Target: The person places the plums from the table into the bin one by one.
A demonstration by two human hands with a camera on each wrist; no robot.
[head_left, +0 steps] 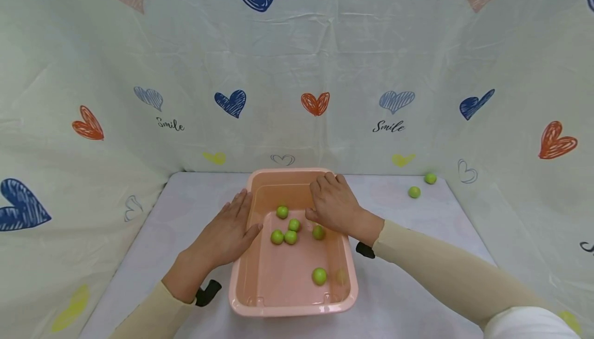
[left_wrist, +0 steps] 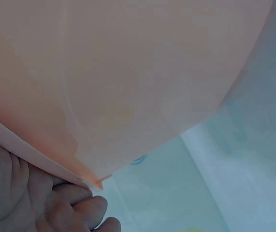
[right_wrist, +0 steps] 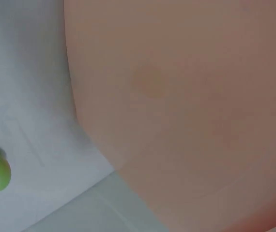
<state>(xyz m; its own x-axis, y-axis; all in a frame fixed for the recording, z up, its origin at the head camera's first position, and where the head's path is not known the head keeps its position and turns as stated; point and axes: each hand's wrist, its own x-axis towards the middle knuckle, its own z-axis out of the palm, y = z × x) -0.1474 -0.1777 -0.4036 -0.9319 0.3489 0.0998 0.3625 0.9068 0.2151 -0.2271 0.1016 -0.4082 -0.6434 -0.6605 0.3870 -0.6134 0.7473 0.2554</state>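
Observation:
A pink plastic tub stands on the table, with several small, round green fruits scattered on its floor. My left hand rests along the tub's left rim, its fingers fairly straight and its thumb over the edge. From the left wrist, my palm and curled-looking fingertips show against the rim. At the far right corner, my right hand grips the rim with bent fingers, its thumb toward the inside. The right wrist view has only the tub's outer wall; the right hand is out of that frame.
Two more green fruits lie on the table at the back right, one nearer and one farther back. A pale cloth covers the table. Behind and beside it hangs a white curtain printed with hearts.

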